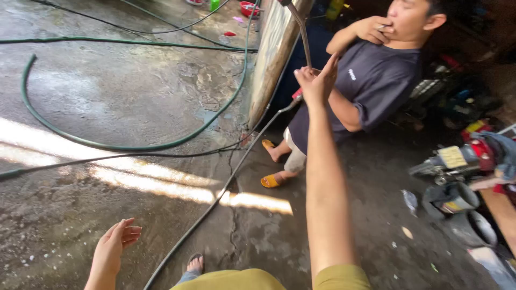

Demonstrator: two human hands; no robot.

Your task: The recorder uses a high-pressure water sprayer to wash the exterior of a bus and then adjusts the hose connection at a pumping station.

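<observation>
On a wet concrete floor [123, 102], the right hand [316, 80] is raised at arm's length, its grip clenched around the handle of a spray lance [301, 32] whose thin metal tube rises past a weathered wooden post [275, 53]. A small red fitting [296, 95] shows just below the fist, and from it a grey hose [215, 198] drops away, running down across the floor toward the wearer's sandalled foot [194, 263]. The left hand [115, 244] hangs low, well left of the grey hose, its grip released with fingers loosely spread and touching nothing.

Just right of the post, another person in a dark T-shirt [376, 80] sits with one hand at the mouth, orange sandals [271, 180] planted on the floor near the post's foot. The raised right hand stands between the post and that person's chest.

Left of the post, a thick green hose [107, 144] curves in a wide loop over the damp concrete, and thinner dark lines cross the floor above and below it. Bands of sunlight fall across the floor beneath the loop. Behind the post, at the far edge, lie a red bowl [248, 8] and a green bottle [214, 5]. Well right of the post, beyond the seated person, stands a cluttered heap of machine parts [457, 161] with a grey pail [459, 197].
</observation>
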